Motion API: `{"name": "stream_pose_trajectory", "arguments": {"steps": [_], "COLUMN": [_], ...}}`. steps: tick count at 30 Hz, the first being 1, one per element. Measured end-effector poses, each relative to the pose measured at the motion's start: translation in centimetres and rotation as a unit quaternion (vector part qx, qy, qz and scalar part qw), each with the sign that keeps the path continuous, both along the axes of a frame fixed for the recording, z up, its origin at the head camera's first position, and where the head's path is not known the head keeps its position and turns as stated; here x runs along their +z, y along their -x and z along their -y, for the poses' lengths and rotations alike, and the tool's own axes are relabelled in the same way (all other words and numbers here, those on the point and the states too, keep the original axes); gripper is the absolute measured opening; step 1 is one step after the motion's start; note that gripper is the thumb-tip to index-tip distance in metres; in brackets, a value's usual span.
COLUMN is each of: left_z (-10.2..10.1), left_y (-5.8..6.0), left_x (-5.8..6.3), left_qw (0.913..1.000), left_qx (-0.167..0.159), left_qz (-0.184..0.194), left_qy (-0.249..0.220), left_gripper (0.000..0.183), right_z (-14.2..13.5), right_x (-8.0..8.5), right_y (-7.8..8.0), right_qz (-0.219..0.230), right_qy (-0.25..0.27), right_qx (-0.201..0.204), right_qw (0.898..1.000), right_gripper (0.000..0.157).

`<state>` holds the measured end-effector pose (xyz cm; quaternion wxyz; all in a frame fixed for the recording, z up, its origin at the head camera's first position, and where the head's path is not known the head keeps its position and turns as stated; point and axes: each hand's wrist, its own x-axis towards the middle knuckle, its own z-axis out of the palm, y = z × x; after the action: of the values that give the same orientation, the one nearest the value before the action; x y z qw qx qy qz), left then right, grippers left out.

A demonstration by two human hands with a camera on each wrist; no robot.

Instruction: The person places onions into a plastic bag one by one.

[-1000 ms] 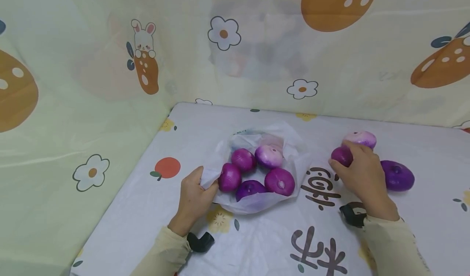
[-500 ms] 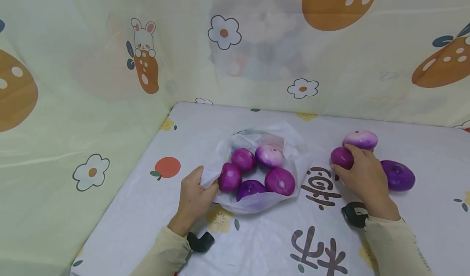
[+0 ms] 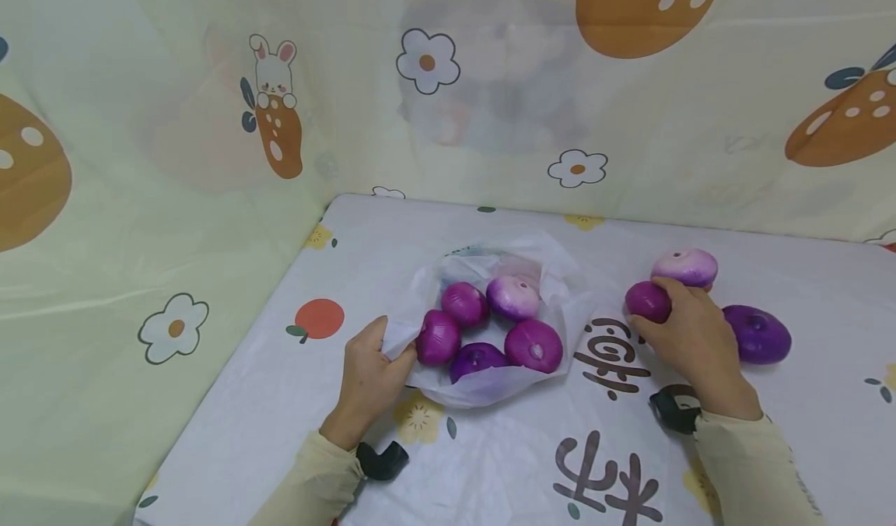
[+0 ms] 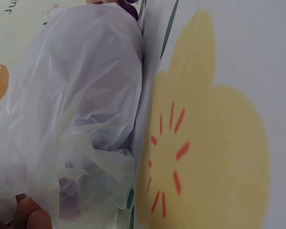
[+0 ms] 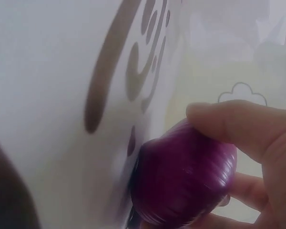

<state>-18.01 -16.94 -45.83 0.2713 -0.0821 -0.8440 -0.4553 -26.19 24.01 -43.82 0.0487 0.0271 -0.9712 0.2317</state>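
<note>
My left hand (image 3: 371, 374) pinches the near-left edge of a white plastic bag (image 3: 465, 394), which lies with its mouth spread. In the left wrist view the thin bag (image 4: 86, 71) fills much of the left side, with fingers (image 4: 31, 214) at its lower corner. Several onions show inside, among them a magenta onion (image 3: 533, 345), a dark purple one (image 3: 477, 360) and a pale purple-white onion (image 3: 513, 298). To the right, my right hand (image 3: 689, 331) holds a small magenta onion (image 3: 647, 301) between thumb and fingers. The right wrist view shows that onion (image 5: 183, 176) close up, near the tabletop.
A pale purple-white onion (image 3: 686, 266) lies just behind the right hand. A dark purple onion (image 3: 757, 334) sits to its right. Patterned cloth walls (image 3: 490, 106) close off the back and left of the white printed tablecloth (image 3: 490, 471).
The small magenta onion in my right hand has shifted slightly left, and the pale onion behind shows more fully. My left hand and the bag stay put.
</note>
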Motion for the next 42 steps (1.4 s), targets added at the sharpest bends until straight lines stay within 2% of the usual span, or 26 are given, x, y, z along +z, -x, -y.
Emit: {"name": "stream_pose_trajectory", "arguments": {"steps": [16, 32, 42], "left_z": [0.0, 0.0, -0.1], "left_y": [0.0, 0.0, 0.0], "left_x": [0.1, 0.0, 0.1], "left_qw": [0.9999, 1.0, 1.0], "left_qx": [0.0, 0.001, 0.002], "left_qz": [0.012, 0.007, 0.007], "left_qy": [-0.005, 0.0, -0.001], "left_gripper": [0.007, 0.008, 0.011], "right_z": [0.8, 2.0, 3.1], "right_x": [1.1, 2.5, 3.5], "right_y": [-0.4, -1.0, -1.7], "right_qz": [-0.012, -0.02, -0.045], "right_qy": [0.006, 0.003, 0.01], "right_qx": [0.003, 0.005, 0.007], "right_qw": [1.0, 1.0, 0.999], "right_gripper": [0.075, 0.074, 0.071]}}
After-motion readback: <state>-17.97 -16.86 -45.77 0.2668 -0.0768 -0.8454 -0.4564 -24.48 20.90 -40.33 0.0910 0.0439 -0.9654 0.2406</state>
